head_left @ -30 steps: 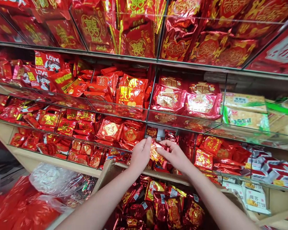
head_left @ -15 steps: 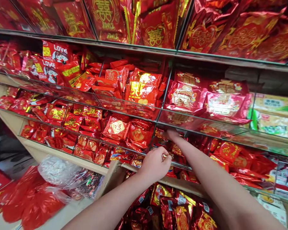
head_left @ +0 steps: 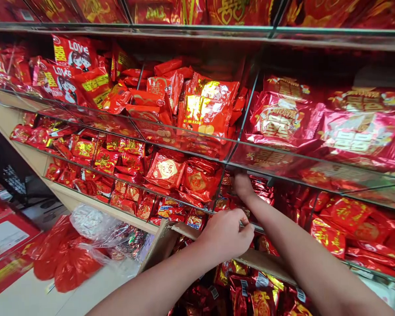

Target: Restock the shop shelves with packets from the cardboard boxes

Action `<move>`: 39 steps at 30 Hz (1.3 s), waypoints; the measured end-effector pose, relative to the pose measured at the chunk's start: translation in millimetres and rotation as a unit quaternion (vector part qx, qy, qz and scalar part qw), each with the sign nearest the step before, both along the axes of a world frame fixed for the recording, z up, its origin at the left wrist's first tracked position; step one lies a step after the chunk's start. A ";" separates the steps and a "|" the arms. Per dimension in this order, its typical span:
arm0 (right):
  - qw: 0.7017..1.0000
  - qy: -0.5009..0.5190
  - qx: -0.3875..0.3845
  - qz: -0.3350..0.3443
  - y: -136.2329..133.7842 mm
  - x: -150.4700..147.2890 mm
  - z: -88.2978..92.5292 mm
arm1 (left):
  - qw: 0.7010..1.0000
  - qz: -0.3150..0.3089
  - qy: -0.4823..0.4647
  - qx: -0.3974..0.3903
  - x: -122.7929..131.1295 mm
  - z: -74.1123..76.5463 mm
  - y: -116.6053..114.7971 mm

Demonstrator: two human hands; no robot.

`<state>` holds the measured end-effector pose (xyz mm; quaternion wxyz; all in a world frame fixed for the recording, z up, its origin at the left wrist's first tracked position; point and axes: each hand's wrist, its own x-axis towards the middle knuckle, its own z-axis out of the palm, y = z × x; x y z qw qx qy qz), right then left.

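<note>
My right hand (head_left: 242, 186) reaches deep into a glass shelf compartment (head_left: 237, 224) full of small dark-red foil snack packets (head_left: 261, 189); its fingers are hidden under the shelf above. My left hand (head_left: 226, 234) is curled in a loose fist at the front glass edge of that compartment, just above the flap of a cardboard box (head_left: 171, 239). Whether it holds anything is hidden. The box below contains more red and gold foil packets (head_left: 256, 300).
Glass shelves run across the view, stacked with red and gold packets (head_left: 166, 169) and larger pink-red bags (head_left: 279, 120). A clear plastic bag (head_left: 95, 224) and red bags (head_left: 62, 263) lie on the pale counter at lower left. Red cartons (head_left: 6, 232) sit at far left.
A second ago both hands held one foil packet in front of the shelf. Since then my right hand has pushed into the compartment, my left has closed at its edge, and the view moved closer.
</note>
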<state>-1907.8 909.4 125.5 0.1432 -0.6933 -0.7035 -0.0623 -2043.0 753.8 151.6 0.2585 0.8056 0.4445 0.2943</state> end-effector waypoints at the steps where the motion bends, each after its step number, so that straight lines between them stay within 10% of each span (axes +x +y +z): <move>1: 1.000 0.002 0.003 -0.001 -0.3 -0.2 0.2 | 1.000 -0.002 0.001 0.002 0.1 -0.5 0.0; 39: 0.996 -0.045 -0.072 -0.032 -5.3 8.5 24.7 | 1.000 0.000 0.006 -0.006 0.3 -1.2 -2.2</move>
